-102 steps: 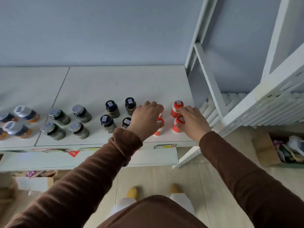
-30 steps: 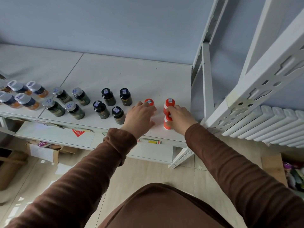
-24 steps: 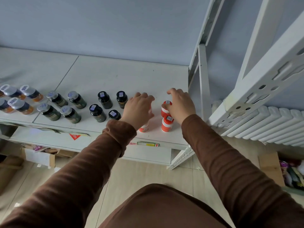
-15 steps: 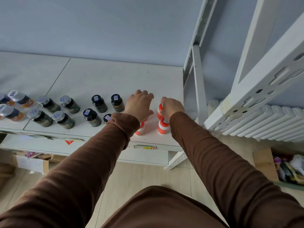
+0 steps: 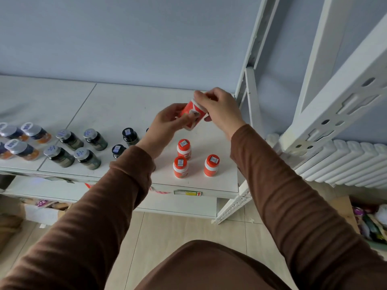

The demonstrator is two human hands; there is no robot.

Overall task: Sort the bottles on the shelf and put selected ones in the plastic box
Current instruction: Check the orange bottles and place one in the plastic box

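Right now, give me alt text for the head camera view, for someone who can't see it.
A person's left hand and right hand together hold a tilted orange-and-white plastic bottle above a white shelf. Three matching orange bottles stand upright below; dark-capped and silver-capped jars line the shelf to the left.
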